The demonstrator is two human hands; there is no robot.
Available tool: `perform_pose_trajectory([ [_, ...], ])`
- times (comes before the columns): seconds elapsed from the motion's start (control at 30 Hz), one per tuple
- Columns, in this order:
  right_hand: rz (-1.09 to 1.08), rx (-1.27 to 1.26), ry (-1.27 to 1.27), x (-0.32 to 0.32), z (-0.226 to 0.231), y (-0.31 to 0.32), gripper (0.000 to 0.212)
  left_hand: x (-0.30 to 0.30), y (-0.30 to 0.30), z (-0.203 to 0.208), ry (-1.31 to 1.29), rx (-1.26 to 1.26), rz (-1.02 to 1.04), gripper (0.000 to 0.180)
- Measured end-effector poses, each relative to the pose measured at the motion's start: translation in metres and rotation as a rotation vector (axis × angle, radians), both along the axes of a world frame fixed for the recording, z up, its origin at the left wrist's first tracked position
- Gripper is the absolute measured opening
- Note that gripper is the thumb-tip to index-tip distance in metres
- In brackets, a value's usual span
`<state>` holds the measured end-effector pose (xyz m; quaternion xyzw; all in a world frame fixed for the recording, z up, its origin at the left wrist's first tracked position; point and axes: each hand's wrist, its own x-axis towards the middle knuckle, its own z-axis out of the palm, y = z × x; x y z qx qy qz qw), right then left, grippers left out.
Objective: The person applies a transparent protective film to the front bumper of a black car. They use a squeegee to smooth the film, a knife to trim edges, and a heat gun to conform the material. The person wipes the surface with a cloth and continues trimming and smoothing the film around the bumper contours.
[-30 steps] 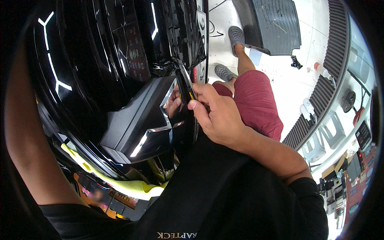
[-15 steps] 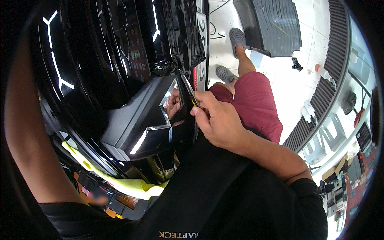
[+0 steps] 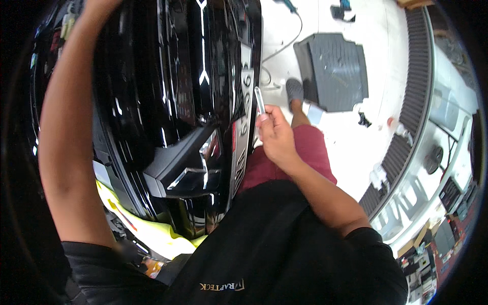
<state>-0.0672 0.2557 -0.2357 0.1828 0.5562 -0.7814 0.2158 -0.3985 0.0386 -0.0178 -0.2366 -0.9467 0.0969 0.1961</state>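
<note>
Since the earlier frame, the right hand had come away from the black trim block, taking its thin knife with it. The left forearm now reached farther up; its hand lay beyond the upper edge, so we could not tell whether it was wide, narrow or holding anything. We saw the right fingers pinched on the knife, its tip pointing away from the wrist and apparently clear of the number plate just left of that hand. The glossy black car panel stretched between the two arms. We judged the work there part done: much of the surface looked smooth, but a crumpled spot left of the right hand seemed unsettled. Below the left forearm we noticed a yellow cloth.
</note>
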Motion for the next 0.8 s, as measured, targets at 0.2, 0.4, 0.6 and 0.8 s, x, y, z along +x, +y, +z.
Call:
perform_pose_trajectory([
  [0.2, 0.172, 0.304, 0.261, -0.025, -0.026, -0.019, 0.036, 0.118, 0.043, -0.019, -0.250, 0.469, -0.106, 0.016],
  [0.4, 0.283, 0.027, -0.051, -0.043, -0.030, -0.008, 0.023, 0.313, 0.093, -0.053, -0.466, 0.986, 0.306, 0.016],
  [0.6, 0.356, -0.078, -0.159, -0.060, -0.002, 0.006, 0.016, 0.397, 0.150, -0.148, -0.417, 1.500, 0.831, 0.024],
  [0.8, 0.479, -0.145, -0.147, -0.077, -0.012, 0.026, 0.015, 0.339, 0.174, -0.190, 0.093, 1.972, 0.883, 0.039],
])
